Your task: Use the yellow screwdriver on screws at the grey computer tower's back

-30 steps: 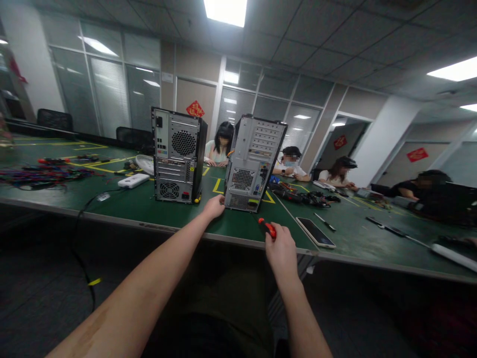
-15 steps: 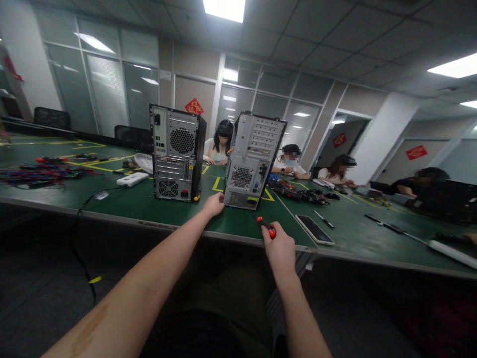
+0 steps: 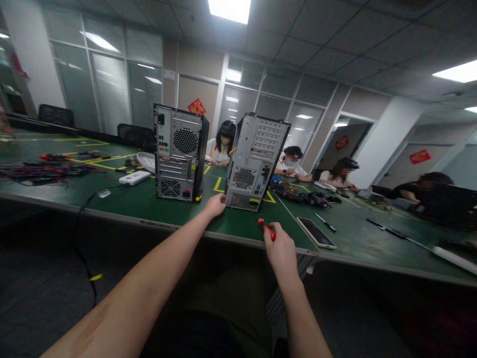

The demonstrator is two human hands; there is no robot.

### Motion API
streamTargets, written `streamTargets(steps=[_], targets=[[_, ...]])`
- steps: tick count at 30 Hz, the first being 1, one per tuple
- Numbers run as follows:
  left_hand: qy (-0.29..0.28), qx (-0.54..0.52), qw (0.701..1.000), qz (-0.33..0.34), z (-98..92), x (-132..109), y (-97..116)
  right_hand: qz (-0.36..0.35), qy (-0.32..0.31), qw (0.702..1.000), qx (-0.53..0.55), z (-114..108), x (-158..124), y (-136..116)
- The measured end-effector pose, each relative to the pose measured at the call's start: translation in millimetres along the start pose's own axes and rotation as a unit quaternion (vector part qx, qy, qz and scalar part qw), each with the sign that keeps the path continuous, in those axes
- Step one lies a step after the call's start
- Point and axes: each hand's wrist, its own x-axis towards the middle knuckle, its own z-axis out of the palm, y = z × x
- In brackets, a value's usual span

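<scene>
Two computer cases stand upright on the green table, their backs facing me. My left hand (image 3: 215, 207) is closed at the lower left edge of the right computer case (image 3: 249, 161), with its fingertips partly hidden behind the metal. In my right hand (image 3: 280, 248) is a screwdriver (image 3: 269, 229) with a red and black handle. Its thin dark shaft points up and left toward the bottom of that case; the tip is hard to make out. The left computer case (image 3: 175, 154) stands beside it, untouched.
A phone (image 3: 316, 232) and a small pen-like tool (image 3: 325, 222) lie to the right. Black cables (image 3: 309, 196) are heaped behind them. Leftward are a white power strip (image 3: 134, 178) and a tangle of wires (image 3: 48, 171). Several people sit across the table (image 3: 130, 211).
The view has shifted slightly, so everything sits a little further right. The screwdriver handle has turned in my right hand and shows more red. My left hand stays at the case.
</scene>
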Motion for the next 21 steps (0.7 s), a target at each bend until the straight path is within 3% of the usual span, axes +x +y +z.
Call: streamTargets(steps=[6, 11, 13, 21], targets=[[-0.004, 0.004, 1.000, 0.000, 0.3, 2, -2, 0.080, 0.000, 0.995, 0.054, 1, 1, -2], [-0.008, 0.004, 1.000, -0.007, -1.0, 2, -1, -0.002, 0.038, 0.998, 0.043, 1, 0, 6], [-0.009, 0.003, 1.000, -0.006, -1.0, 2, -1, -0.005, 0.032, 0.999, 0.027, 1, 0, 7], [-0.015, -0.004, 1.000, -0.009, 0.8, 3, 0, 0.104, -0.038, 0.992, 0.066, -3, 1, -2]])
